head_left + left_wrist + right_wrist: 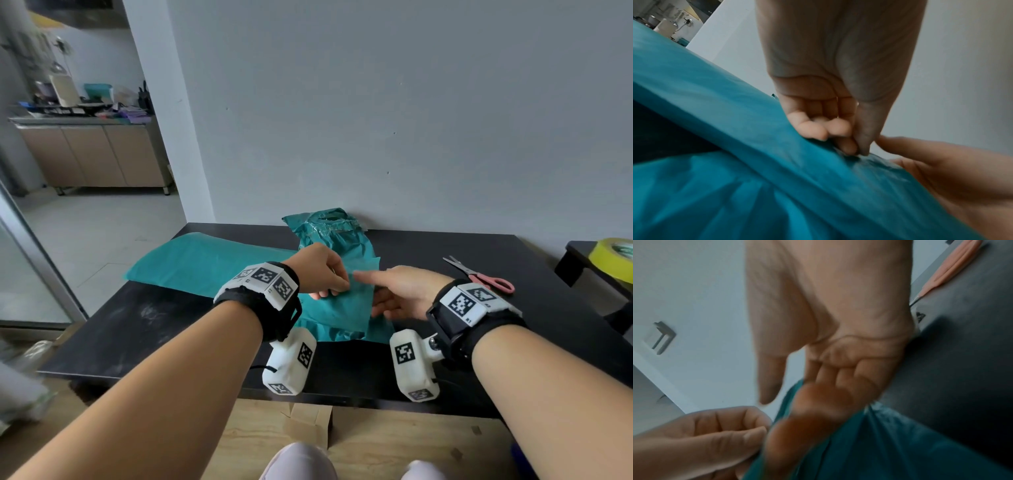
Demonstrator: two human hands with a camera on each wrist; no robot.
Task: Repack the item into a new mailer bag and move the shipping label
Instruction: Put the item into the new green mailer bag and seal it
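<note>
Two teal bags [212, 263] in head view; left hand [838, 129] pinching edge at wrist

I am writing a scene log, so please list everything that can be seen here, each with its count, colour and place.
Flat bag: 1, teal, lying on the left of the table.
Crumpled bag: 1, teal, middle of the table, far end at the wall.
Scissors: 1, pink handles, on the table to the right.
Tape roll: 1, yellow, on a small dark stand at far right.
Table: 1, black, against the grey wall.
Cardboard: 1 piece, brown, on the floor under the table edge.
Cabinet: 1, beige, back room at left, with clutter on top.
Left hand: pinches a teal bag edge.
Right hand: fingers straight, at the same edge.
</note>
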